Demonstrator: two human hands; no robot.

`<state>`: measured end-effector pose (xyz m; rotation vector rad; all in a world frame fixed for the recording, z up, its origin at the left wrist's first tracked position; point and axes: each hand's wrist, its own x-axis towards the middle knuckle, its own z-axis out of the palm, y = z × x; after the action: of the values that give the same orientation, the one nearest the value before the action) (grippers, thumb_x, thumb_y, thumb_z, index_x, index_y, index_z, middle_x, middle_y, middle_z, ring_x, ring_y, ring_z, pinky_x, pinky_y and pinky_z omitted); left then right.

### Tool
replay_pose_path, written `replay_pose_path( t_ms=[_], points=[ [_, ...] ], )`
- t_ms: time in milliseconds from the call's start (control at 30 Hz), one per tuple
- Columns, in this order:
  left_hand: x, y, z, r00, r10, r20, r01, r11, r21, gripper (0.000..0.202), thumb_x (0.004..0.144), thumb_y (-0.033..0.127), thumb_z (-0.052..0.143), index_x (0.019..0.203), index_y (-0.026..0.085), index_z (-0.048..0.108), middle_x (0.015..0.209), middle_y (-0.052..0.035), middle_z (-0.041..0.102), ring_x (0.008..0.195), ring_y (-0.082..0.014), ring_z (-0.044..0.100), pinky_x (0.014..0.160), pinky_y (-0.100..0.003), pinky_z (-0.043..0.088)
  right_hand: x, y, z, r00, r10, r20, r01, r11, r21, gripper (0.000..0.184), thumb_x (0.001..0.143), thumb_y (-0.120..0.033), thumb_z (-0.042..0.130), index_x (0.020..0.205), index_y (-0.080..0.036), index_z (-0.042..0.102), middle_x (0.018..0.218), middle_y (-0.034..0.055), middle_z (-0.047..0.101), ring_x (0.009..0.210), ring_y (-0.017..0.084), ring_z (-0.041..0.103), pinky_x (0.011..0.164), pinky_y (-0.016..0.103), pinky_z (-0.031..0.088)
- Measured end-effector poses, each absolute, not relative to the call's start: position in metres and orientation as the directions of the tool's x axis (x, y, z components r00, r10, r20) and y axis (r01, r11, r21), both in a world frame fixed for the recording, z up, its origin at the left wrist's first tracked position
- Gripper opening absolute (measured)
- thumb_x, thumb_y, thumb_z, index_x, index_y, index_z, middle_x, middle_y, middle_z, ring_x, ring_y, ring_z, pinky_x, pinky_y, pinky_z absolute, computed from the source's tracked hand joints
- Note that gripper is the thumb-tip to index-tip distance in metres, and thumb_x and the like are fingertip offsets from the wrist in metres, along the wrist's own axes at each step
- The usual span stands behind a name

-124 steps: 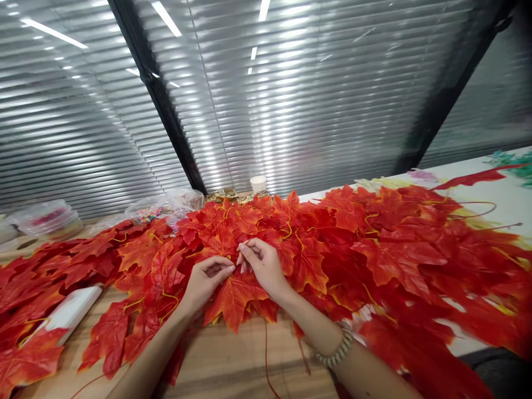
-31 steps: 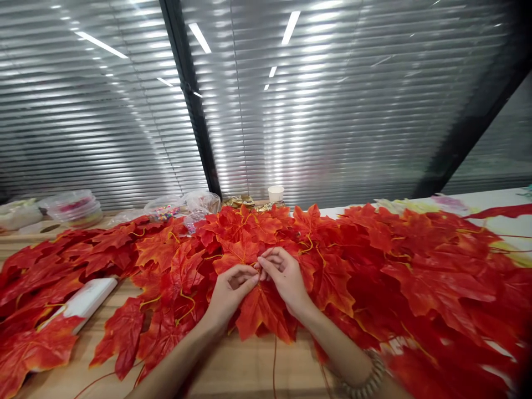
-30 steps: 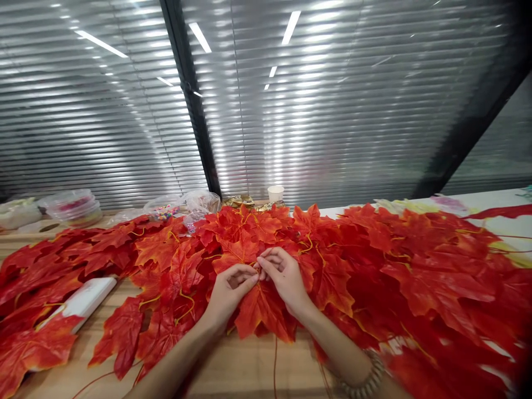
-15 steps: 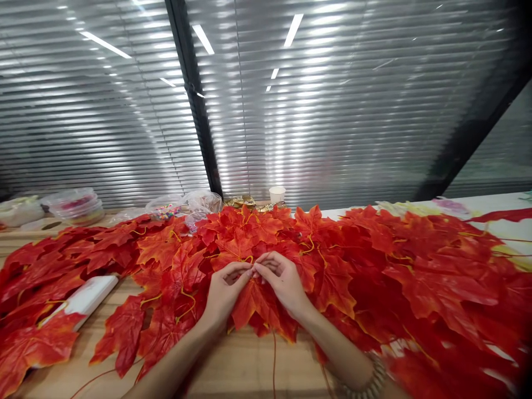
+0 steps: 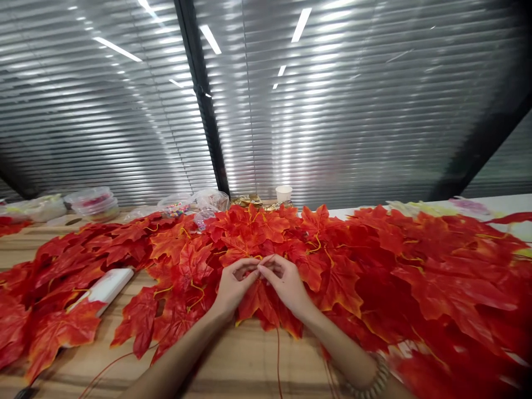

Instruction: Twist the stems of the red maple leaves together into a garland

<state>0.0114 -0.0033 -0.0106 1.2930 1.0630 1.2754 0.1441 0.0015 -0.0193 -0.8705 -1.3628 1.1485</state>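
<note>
My left hand (image 5: 236, 284) and my right hand (image 5: 285, 281) meet fingertip to fingertip over a heap of artificial red maple leaves (image 5: 307, 266). Both pinch at the stem end of one red maple leaf (image 5: 258, 302), whose blade hangs below the fingers. The exact bit between the fingertips is too small to make out. A thin red cord (image 5: 278, 360) runs from under that leaf toward me across the wooden table (image 5: 245, 366). Yellow stems curl among the leaves around my hands. A beaded bracelet (image 5: 376, 382) circles my right wrist.
A white box-like object (image 5: 116, 285) lies partly under leaves at left. Along the back stand clear plastic tubs (image 5: 92, 204), plastic bags (image 5: 211, 199), gold foil (image 5: 246, 200) and a white paper cup (image 5: 284, 194). Leaves spread widely to the right. Blinds (image 5: 332, 111) rise behind the table.
The view has turned slightly left, so everything sits a little further right. My hands keep their fingertips together at the leaf's stem end, with only a slight shift of the fingers.
</note>
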Motion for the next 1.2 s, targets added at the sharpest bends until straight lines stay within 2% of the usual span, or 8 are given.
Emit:
replay_pose_path(
  t_ms=[267,400,567,767,1000,1200],
  points=[
    [0.009,-0.006,-0.005,0.129,0.985,0.113,-0.065,-0.106,0.992,0.028,0.067,0.021,0.069,0.094,0.014,0.065,0.1,-0.0097,0.068,0.094,-0.0206,0.062,0.088,-0.031,0.046,0.145,0.005,-0.025,-0.103,0.934,0.342,-0.06,0.337,-0.94,0.012,0.078,-0.029,0.057,0.076,-0.017,0.058,0.072,0.003,0.06,0.064,0.016,0.058,0.056,0.026,0.048],
    [0.01,-0.007,-0.005,0.119,0.99,0.075,-0.114,-0.062,0.992,0.029,0.066,0.022,0.07,0.093,0.013,0.064,0.099,-0.0104,0.069,0.093,-0.0209,0.064,0.087,-0.031,0.048,0.145,0.006,-0.028,-0.095,0.938,0.333,-0.042,0.331,-0.943,0.012,0.079,-0.029,0.055,0.078,-0.017,0.058,0.075,0.0043,0.062,0.068,0.017,0.06,0.059,0.027,0.049],
    [0.008,-0.007,-0.005,0.089,0.99,0.111,-0.084,-0.104,0.991,0.026,0.066,0.023,0.07,0.089,0.013,0.064,0.097,-0.0109,0.069,0.091,-0.0213,0.064,0.086,-0.031,0.049,0.142,0.002,-0.022,-0.092,0.92,0.382,0.036,0.386,-0.922,0.009,0.08,-0.024,0.054,0.078,-0.017,0.058,0.075,0.0044,0.062,0.069,0.017,0.06,0.061,0.027,0.049],
    [0.006,-0.011,-0.001,0.092,0.988,0.12,-0.055,-0.116,0.992,0.023,0.069,0.023,0.068,0.09,0.014,0.064,0.097,-0.0093,0.069,0.09,-0.0199,0.065,0.085,-0.03,0.05,0.144,0.002,-0.016,-0.096,0.907,0.41,0.039,0.415,-0.909,0.008,0.081,-0.022,0.053,0.078,-0.018,0.06,0.076,0.0035,0.061,0.07,0.016,0.06,0.061,0.025,0.049],
    [-0.001,-0.009,0.004,0.05,0.988,0.146,0.054,-0.149,0.987,0.023,0.069,0.025,0.067,0.09,0.015,0.066,0.095,-0.0086,0.07,0.088,-0.0202,0.065,0.084,-0.03,0.051,0.144,0.005,-0.014,-0.137,0.898,0.418,-0.128,0.403,-0.906,0.003,0.077,-0.019,0.058,0.077,-0.019,0.061,0.083,0.0038,0.06,0.079,0.016,0.06,0.066,0.024,0.05],
    [0.001,-0.005,0.003,0.006,0.993,0.117,0.007,-0.117,0.993,0.025,0.065,0.027,0.07,0.086,0.015,0.066,0.092,-0.0089,0.071,0.088,-0.021,0.065,0.084,-0.03,0.051,0.144,0.005,-0.017,-0.153,0.938,0.312,-0.285,0.261,-0.922,0.007,0.073,-0.023,0.064,0.076,-0.018,0.062,0.082,0.0041,0.065,0.079,0.017,0.063,0.075,0.028,0.051]
  ],
)
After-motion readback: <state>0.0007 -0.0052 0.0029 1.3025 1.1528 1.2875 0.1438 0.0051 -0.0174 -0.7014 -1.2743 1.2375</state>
